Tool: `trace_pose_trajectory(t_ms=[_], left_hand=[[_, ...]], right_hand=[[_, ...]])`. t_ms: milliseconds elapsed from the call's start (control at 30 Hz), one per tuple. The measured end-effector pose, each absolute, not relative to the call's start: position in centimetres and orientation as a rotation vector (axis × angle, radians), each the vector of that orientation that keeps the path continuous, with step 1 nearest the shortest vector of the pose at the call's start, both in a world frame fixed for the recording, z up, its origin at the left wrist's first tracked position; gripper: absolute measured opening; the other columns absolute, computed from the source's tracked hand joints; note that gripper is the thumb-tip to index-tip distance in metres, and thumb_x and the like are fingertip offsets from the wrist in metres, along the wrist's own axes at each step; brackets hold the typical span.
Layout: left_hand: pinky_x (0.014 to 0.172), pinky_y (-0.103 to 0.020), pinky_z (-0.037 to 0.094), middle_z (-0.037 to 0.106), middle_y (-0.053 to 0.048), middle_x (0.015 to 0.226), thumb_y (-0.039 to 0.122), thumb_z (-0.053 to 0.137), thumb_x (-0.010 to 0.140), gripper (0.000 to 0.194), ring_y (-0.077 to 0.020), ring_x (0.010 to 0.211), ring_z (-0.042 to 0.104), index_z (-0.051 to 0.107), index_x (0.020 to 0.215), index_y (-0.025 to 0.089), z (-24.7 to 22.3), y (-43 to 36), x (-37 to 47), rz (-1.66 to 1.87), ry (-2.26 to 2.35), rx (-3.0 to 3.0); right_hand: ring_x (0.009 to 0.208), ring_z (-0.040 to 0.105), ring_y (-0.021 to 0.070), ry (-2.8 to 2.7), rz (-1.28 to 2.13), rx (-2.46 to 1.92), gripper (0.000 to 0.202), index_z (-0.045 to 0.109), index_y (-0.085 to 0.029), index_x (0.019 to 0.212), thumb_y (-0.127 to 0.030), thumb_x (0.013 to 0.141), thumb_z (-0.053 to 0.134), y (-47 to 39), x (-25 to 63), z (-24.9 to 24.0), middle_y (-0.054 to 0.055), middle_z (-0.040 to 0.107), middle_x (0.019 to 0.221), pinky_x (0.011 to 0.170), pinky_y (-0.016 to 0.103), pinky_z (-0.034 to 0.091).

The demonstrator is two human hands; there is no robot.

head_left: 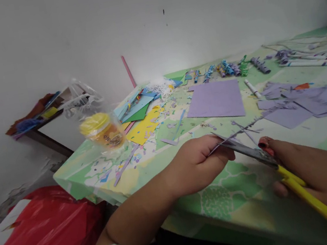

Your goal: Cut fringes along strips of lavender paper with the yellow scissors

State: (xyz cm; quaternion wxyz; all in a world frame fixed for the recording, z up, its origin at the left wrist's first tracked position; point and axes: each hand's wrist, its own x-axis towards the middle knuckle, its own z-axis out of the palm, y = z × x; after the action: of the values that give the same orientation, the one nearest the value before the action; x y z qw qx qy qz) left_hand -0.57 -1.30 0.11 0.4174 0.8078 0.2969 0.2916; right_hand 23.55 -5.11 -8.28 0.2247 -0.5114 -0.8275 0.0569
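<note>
Scissors (263,156) Meet Fringed Strip (245,126) at a Paper-Strewn Table (79,170)

A person's left hand (206,161) pinches the end of a thin purple strip between thumb and fingers, in front of a purple sheet (214,100) lying flat on the table. The right hand (293,157), in front of the sheet and to its right, is wrapped around the scissors' yellow handles; some of its fingers are hidden. The blades point toward the left hand and reach the strip close to the fingers; how far apart they stand is hard to tell. The strip, seen nearly edge-on with cuts bristling along it, slants up from the left hand to the right of the sheet.

Fringed purple scraps (316,97) lie to the right of the sheet, and a single marker (252,89) rests just beside its right edge. Behind the sheet, small paper rolls (227,68) stand in a row, with more markers (310,63) behind and to the right. White shreds (162,88) sit behind it to the left. Left of the sheet are a yellow paper (142,131) and, farther over, a yellow-lidded cup (105,132) in clear plastic. A red bag (57,236) fills the area well to the sheet's left, below the tabletop.
</note>
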Motion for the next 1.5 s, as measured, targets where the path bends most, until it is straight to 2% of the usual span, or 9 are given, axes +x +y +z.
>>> trace_pose_trajectory(t_ms=[333, 500, 667, 867, 967, 1100, 1233, 1400, 1500], left_hand=[[0.057, -0.021, 0.034, 0.042, 0.005, 0.058, 0.019, 0.044, 0.082, 0.017, -0.0072, 0.055, 0.040, 0.052, 0.067, 0.016, 0.2, -1.0, -0.7, 0.656, 0.701, 2.013], [0.047, -0.019, 0.027, 0.037, 0.007, 0.052, 0.022, 0.044, 0.084, 0.017, -0.0049, 0.045, 0.032, 0.052, 0.070, 0.016, -0.2, -1.1, -0.8, 0.621, 0.661, 1.763], [0.040, -0.017, 0.019, 0.031, 0.009, 0.046, 0.032, 0.051, 0.084, 0.023, -0.0031, 0.039, 0.024, 0.049, 0.068, 0.016, -0.2, -1.1, -0.8, 0.532, 0.569, 1.438], [0.036, -0.017, 0.023, 0.038, 0.008, 0.044, 0.035, 0.055, 0.081, 0.022, -0.0039, 0.036, 0.032, 0.054, 0.071, 0.015, -0.1, -0.6, -1.0, 0.486, 0.566, 1.385], [0.038, -0.017, 0.028, 0.044, 0.006, 0.047, 0.035, 0.052, 0.082, 0.023, -0.0046, 0.038, 0.038, 0.057, 0.074, 0.014, -0.1, -0.5, -1.1, 0.478, 0.614, 1.457], [0.040, -0.018, 0.025, 0.039, 0.008, 0.046, 0.032, 0.050, 0.082, 0.020, -0.0041, 0.039, 0.034, 0.053, 0.072, 0.015, -0.1, -0.8, -0.8, 0.555, 0.663, 1.509], [0.043, -0.019, 0.026, 0.036, 0.008, 0.048, 0.029, 0.048, 0.083, 0.020, -0.0043, 0.043, 0.031, 0.048, 0.067, 0.017, -0.3, -1.3, -0.5, 0.726, 0.754, 1.632], [0.054, -0.022, 0.033, 0.038, 0.006, 0.052, 0.024, 0.046, 0.081, 0.016, -0.0077, 0.054, 0.040, 0.048, 0.067, 0.018, -0.2, -1.4, -0.5, 0.772, 0.798, 1.776], [0.059, -0.022, 0.035, 0.040, 0.005, 0.054, 0.020, 0.045, 0.080, 0.015, -0.0085, 0.060, 0.043, 0.047, 0.065, 0.018, 0.1, -1.3, -0.6, 0.755, 0.770, 1.849]], right_hand=[[0.092, 0.068, 0.0324, -2.254, 0.289, -1.509, 0.036, 0.050, -0.029, 0.104, -0.055, 0.082, 0.040, -5.0, 23.2, -8.0, 0.011, 0.071, 0.098, 0.064, 0.042, 0.057], [0.091, 0.068, 0.0344, -2.250, 0.202, -1.536, 0.036, 0.055, -0.028, 0.105, -0.050, 0.079, 0.043, -4.7, 23.3, -8.1, 0.012, 0.072, 0.100, 0.066, 0.044, 0.057], [0.092, 0.068, 0.0324, -2.306, 0.134, -1.497, 0.032, 0.051, -0.028, 0.107, -0.045, 0.082, 0.042, -4.7, 23.5, -8.2, 0.012, 0.071, 0.102, 0.065, 0.041, 0.057], [0.078, 0.068, 0.0283, -2.294, 0.227, -1.513, 0.031, 0.046, -0.027, 0.105, -0.050, 0.083, 0.042, -4.5, 23.6, -7.8, 0.009, 0.068, 0.093, 0.064, 0.040, 0.055], [0.077, 0.066, 0.0269, -2.261, 0.377, -1.517, 0.032, 0.046, -0.028, 0.098, -0.056, 0.082, 0.042, -4.5, 23.4, -7.2, 0.006, 0.066, 0.091, 0.067, 0.040, 0.054], [0.083, 0.065, 0.0282, -2.196, 0.483, -1.540, 0.036, 0.047, -0.028, 0.100, -0.058, 0.080, 0.045, -4.7, 23.0, -6.8, 0.006, 0.066, 0.096, 0.071, 0.041, 0.053], [0.084, 0.065, 0.0288, -2.162, 0.479, -1.527, 0.037, 0.049, -0.028, 0.100, -0.057, 0.078, 0.047, -4.8, 23.0, -6.8, 0.007, 0.066, 0.098, 0.071, 0.041, 0.053], [0.095, 0.064, 0.0321, -2.206, 0.429, -1.495, 0.036, 0.052, -0.028, 0.099, -0.057, 0.079, 0.046, -4.8, 22.9, -6.8, 0.008, 0.066, 0.099, 0.066, 0.039, 0.054], [0.098, 0.063, 0.0318, -2.220, 0.420, -1.491, 0.035, 0.052, -0.029, 0.100, -0.057, 0.080, 0.044, -5.1, 22.7, -6.8, 0.008, 0.066, 0.101, 0.069, 0.039, 0.055]])
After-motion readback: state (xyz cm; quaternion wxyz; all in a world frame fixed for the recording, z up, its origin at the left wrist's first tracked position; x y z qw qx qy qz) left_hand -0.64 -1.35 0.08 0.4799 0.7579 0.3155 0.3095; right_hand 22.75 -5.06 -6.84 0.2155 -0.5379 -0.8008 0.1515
